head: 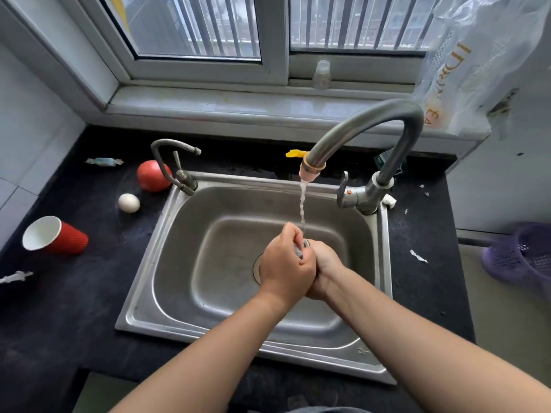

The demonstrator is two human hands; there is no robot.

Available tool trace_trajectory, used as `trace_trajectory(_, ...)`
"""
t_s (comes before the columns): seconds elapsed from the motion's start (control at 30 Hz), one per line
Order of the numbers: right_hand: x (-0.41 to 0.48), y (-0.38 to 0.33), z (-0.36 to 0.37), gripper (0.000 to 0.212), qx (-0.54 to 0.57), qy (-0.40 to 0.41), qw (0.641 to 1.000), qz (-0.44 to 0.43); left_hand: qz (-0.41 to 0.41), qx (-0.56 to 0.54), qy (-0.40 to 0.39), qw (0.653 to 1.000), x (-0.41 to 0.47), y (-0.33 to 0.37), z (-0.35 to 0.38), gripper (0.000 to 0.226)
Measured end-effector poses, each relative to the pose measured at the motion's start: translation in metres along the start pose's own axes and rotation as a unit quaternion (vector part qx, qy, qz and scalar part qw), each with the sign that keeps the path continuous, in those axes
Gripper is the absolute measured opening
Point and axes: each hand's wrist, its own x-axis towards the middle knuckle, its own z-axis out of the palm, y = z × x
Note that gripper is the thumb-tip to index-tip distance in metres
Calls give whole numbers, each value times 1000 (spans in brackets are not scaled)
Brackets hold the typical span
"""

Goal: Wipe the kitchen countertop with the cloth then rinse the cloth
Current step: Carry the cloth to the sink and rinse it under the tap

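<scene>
Over the steel sink point(155, 257), my left hand point(284, 263) and my right hand point(323, 266) are clasped together around a small grey cloth point(299, 248). Only a wet bunch of the cloth shows between the fingers; the rest is hidden in my hands. A thin stream of water point(302, 204) runs from the tall curved tap point(366, 123) onto the cloth and my fingers. The black countertop point(74, 293) surrounds the sink.
Left of the sink lie a tipped red paper cup point(56, 235), a white egg point(129, 203), a red tomato point(152, 175) and a small second tap point(174, 162). White scraps point(417, 256) lie on the right counter. A purple basket point(524, 254) sits far right.
</scene>
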Motion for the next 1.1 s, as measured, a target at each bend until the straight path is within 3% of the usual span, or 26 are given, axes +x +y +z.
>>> trace_trajectory(0.07, 1, 2, -3, 50, -70, 14, 997, 20, 36, 17, -5, 999, -7, -4, -2, 9)
trace_trajectory(0.17, -1, 8, -1, 48, -114, 19, 992, 42, 75, 40, -19, 996, -14, -13, -6, 12)
trace_trajectory(0.27, 3, 6, 2, 48, -91, 25, 995, 42, 111, 60, -46, 991, -6, -16, -6, 15)
trace_trajectory(0.37, 2, -6, 5, 35, -18, 8, 999, 29, 102, 21, -73, 992, 9, -18, -4, 8)
trace_trajectory(0.47, -2, -14, 2, 35, 25, -52, 998, -9, -32, -83, -48, 995, 21, -14, 0, 9)
trace_trajectory(0.53, -5, -14, 1, 36, 44, -53, 995, -72, -168, -157, 5, 973, 24, -7, 7, 11)
trace_trajectory(0.6, -5, -11, 0, 21, 64, -1, 984, -169, -327, -229, 34, 916, 26, 1, 14, 21)
trace_trajectory(0.67, -8, -7, -2, 5, 75, 39, 968, -238, -458, -346, -7, 819, 27, 10, 14, 38)
trace_trajectory(0.7, -10, -5, -3, 4, 79, 45, 962, -256, -480, -381, -27, 790, 28, 12, 12, 38)
trace_trajectory(0.73, -12, -2, -4, 9, 86, 46, 959, -266, -480, -386, -37, 787, 29, 13, 12, 34)
trace_trajectory(0.8, -15, 1, -3, 13, 113, 44, 961, -250, -446, -350, -20, 824, 28, 12, 12, 30)
trace_trajectory(0.87, -16, 1, 1, 12, 142, 31, 971, -193, -378, -260, 25, 888, 25, 10, 13, 26)
trace_trajectory(0.93, -17, -1, 5, 33, 146, 0, 982, -123, -273, -174, 51, 945, 21, 10, 10, 16)
trace_trajectory(1.0, -16, -4, 8, 51, 142, -20, 987, -78, -182, -137, 48, 972, 17, 9, 5, 16)
trace_trajectory(1.1, -16, -9, 9, 46, 132, -42, 990, -36, -96, -107, 32, 989, 16, 7, 0, 23)
